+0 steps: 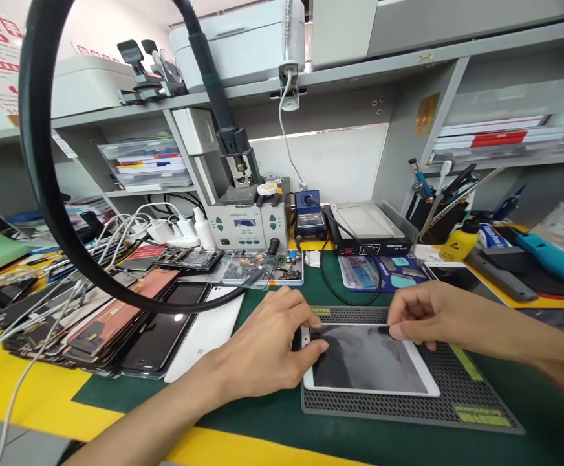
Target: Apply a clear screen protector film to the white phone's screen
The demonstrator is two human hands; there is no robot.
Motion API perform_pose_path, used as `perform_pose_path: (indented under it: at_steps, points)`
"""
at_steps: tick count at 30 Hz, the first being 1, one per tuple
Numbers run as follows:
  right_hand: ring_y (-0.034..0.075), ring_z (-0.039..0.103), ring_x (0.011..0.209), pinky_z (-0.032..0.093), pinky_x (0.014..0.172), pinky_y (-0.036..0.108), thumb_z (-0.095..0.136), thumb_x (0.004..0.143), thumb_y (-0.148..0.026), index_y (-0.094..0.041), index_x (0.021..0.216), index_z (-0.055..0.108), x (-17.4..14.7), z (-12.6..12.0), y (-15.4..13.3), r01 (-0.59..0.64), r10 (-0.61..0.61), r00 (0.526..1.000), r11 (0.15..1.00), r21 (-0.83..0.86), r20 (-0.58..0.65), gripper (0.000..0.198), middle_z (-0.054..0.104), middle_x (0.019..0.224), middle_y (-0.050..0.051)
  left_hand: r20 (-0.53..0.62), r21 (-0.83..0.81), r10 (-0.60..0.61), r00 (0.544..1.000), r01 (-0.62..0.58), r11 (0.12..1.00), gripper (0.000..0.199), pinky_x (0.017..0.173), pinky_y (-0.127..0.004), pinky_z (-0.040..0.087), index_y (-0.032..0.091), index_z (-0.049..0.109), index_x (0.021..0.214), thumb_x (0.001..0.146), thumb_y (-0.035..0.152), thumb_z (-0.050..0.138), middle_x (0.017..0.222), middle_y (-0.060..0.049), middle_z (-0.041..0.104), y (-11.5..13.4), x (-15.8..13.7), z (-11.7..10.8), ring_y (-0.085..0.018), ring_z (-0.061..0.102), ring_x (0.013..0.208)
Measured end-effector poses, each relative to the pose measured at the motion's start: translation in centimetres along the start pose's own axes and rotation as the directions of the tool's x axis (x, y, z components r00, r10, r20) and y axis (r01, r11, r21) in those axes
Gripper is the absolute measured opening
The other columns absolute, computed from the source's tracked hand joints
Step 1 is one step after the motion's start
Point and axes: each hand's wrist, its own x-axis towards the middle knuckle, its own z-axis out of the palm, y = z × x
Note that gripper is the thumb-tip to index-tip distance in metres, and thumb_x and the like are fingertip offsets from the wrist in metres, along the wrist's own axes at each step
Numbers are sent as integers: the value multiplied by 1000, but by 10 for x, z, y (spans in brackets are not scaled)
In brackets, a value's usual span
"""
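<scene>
White tablet (369,362) lies flat, dark screen up, on a grey honeycomb-textured mat (374,406), which rests on the green work surface (282,430); the tablet's left end sits close to that mat's left edge. Left hand (275,343): loosely curved, thumb and forefinger apart; the thumb tip is over the screen near the left end, the forefinger at the far left corner. Right hand (422,317): fingers curled, thumb and forefinger tips brought together at the far edge, toward the right corner; cannot tell whether anything thin is pinched between them. Pale reflections and a faint reddish mark show on the screen. To the left lie a white panel (221,314) and, beside it, a black-screened device (158,336), next to a stack of device parts (121,310). Behind the tablet, from left to right: a grey hot-air station (246,226), a small blue unit (310,217) and a flat-topped black unit (372,223). A thick black hose (42,162) loops across the left foreground. At right: a yellow bottle (459,241) and a blue-handled tool (561,259), both well apart from the tablet.
</scene>
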Motion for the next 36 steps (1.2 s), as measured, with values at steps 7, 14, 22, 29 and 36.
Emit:
perform_pose_path:
  at_steps: [7,14,22,29,36]
  points:
    - [14,53,65,46,56,22,81,78,-35,-22,83,72,2,-1,8,26,-26,1000,1000,11,8,17,63,70,-2,-7,-7,5,1000,-5,1000,13,89,-37,42,20,63,101,93,29,66,100,-2,60,-3,0,2,-22,55,100]
    - [14,55,64,46,55,21,81,78,-36,-21,82,72,2,-1,8,40,-40,999,999,9,-8,18,63,68,-2,18,0,-25,1000,25,1000,12,88,-39,44,21,63,102,95,30,63,101,-4,59,-2,0,2,-24,55,100]
    - [14,56,65,46,56,23,77,79,-40,-20,81,71,-3,1,-4,40,-40,999,999,12,-29,21,64,70,-1,45,10,-25,999,25,1000,12,89,-41,46,23,61,104,98,33,56,103,-5,60,-4,-1,3,-25,55,99]
    - [13,53,63,44,55,22,77,80,-39,-18,82,71,-5,2,-1,64,-64,997,998,9,-32,21,63,69,-1,68,25,-28,997,26,999,13,88,-40,45,24,61,105,100,34,55,105,-5,60,-4,1,5,-26,54,102]
    - [13,53,63,44,53,23,76,80,-39,-19,82,70,-4,2,0,65,-65,997,998,11,-39,21,63,68,-1,54,32,-23,998,21,999,13,87,-40,45,24,61,104,99,35,55,105,-5,59,-6,0,8,-25,53,102]
